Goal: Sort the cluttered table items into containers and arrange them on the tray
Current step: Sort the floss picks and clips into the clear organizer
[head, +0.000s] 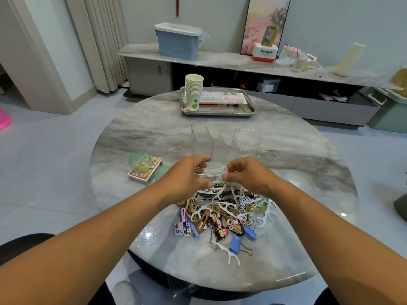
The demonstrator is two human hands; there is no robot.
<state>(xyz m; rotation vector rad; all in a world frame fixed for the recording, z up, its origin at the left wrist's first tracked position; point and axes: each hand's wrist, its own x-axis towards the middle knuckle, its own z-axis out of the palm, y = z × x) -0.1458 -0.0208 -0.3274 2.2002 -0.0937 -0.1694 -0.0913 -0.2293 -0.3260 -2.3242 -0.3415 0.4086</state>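
Both hands, left hand (187, 177) and right hand (248, 175), pinch white floss picks (218, 172) above the clip pile (224, 212), just before the clear divided organizer (211, 144).

Glossy marble-look table (136, 137) — shiny metal tray (218, 112), clear plastic organizer (211, 142), paper cups (193, 89).
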